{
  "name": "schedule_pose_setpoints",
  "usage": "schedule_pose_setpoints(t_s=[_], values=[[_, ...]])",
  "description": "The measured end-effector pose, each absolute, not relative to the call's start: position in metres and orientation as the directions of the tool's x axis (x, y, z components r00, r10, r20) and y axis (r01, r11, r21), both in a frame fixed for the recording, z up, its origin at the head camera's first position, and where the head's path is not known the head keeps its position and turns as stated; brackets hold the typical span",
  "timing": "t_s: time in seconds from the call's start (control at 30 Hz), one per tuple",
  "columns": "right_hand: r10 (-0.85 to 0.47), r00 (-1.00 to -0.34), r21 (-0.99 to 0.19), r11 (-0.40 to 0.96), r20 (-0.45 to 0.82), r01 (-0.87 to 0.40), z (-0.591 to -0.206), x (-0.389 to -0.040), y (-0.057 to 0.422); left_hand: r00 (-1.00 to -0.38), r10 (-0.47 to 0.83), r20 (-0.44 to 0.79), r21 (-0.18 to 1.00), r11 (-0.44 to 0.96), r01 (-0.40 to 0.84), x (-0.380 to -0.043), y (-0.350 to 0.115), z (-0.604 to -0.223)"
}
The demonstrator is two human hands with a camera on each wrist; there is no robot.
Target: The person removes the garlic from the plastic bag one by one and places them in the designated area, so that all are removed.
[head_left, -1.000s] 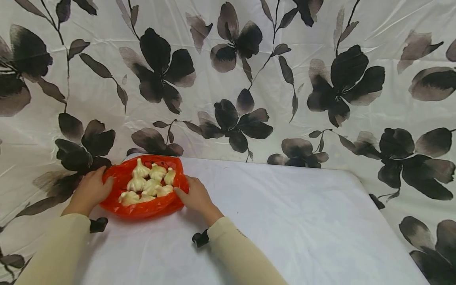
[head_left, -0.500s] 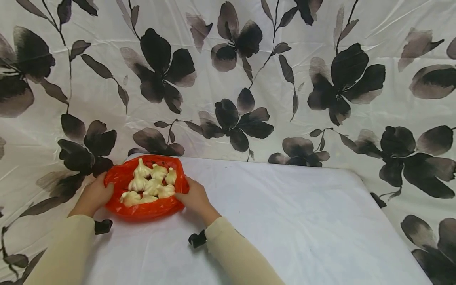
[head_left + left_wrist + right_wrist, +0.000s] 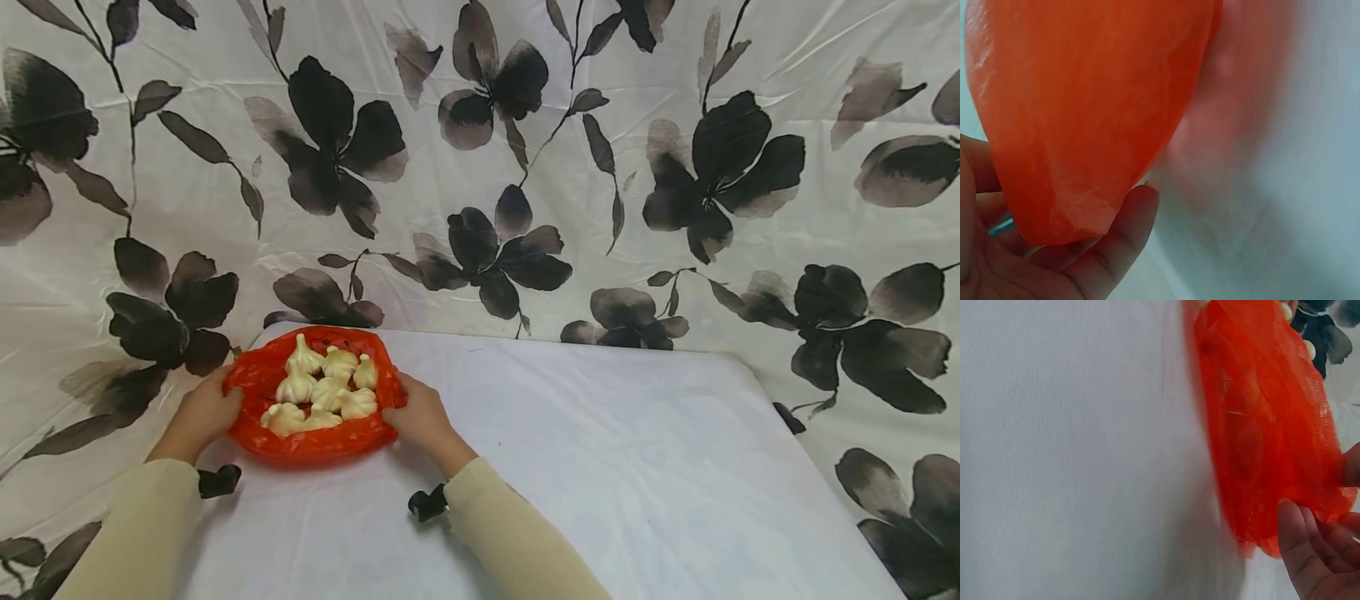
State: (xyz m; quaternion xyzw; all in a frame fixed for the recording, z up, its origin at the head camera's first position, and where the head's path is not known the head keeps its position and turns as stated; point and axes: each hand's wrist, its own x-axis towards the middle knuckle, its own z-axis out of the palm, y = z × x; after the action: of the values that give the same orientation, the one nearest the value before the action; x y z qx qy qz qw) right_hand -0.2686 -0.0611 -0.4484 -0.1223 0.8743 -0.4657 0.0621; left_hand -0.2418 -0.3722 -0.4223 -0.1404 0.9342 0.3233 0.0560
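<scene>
- The flowered curtain rises just behind the bag; you would do well to leave some slack there, so that neither cloth nor knuckles catch on it.
- Your white table stretches away to the right. You are working at its far left corner, so mind the edge under your left side; a small shift towards the middle would probably be safer.
- The red bag is at that corner, its mouth spread wide and facing up and towards you. Whether its base rests fully on the table you cannot tell. The plastic looks thin, so tug evenly and gently, or it may stretch or tear.
- Your left hand grips the bag's left side, with the plastic lying between thumb and fingers. Match its height to the other hand, so the mouth does not tip.
- Your right hand pinches the right side, thumb on one face and fingers on the other. A broad hold, more than the fingertips, should spread the strain.
- The garlic bulbs sit clustered inside, the nearest ones close to the front rim. Hold that rim up, since a forward tilt could roll them out.
</scene>
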Motion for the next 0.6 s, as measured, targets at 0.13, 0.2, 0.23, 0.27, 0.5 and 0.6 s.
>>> schedule_pose_setpoints(t_s=[0.13, 0.2, 0.23, 0.27, 0.5, 0.6], values=[[-0.284, -0.958, -0.835, 0.533, -0.023, -0.138, -0.450, -0.269, -0.053, -0.959, -0.213, -0.187, 0.593, 0.754, -0.283, -0.239, -0.367, -0.421], [-0.293, -0.955, -0.838, 0.529, -0.033, -0.134, -0.450, -0.270, -0.050, -0.963, -0.205, -0.178, 0.590, 0.761, -0.271, -0.238, -0.365, -0.421], [-0.297, -0.954, -0.840, 0.526, -0.037, -0.131, -0.449, -0.269, -0.048, -0.964, -0.200, -0.174, 0.591, 0.762, -0.264, -0.238, -0.364, -0.421], [-0.300, -0.953, -0.843, 0.523, -0.042, -0.127, -0.448, -0.269, -0.046, -0.966, -0.195, -0.170, 0.593, 0.762, -0.259, -0.237, -0.362, -0.421], [-0.323, -0.946, -0.843, 0.514, -0.022, -0.155, -0.445, -0.267, -0.026, -0.968, -0.198, -0.153, 0.608, 0.753, -0.250, -0.237, -0.347, -0.426], [-0.331, -0.943, -0.841, 0.517, -0.022, -0.161, -0.445, -0.266, -0.016, -0.966, -0.196, -0.168, 0.633, 0.730, -0.258, -0.236, -0.339, -0.430]])
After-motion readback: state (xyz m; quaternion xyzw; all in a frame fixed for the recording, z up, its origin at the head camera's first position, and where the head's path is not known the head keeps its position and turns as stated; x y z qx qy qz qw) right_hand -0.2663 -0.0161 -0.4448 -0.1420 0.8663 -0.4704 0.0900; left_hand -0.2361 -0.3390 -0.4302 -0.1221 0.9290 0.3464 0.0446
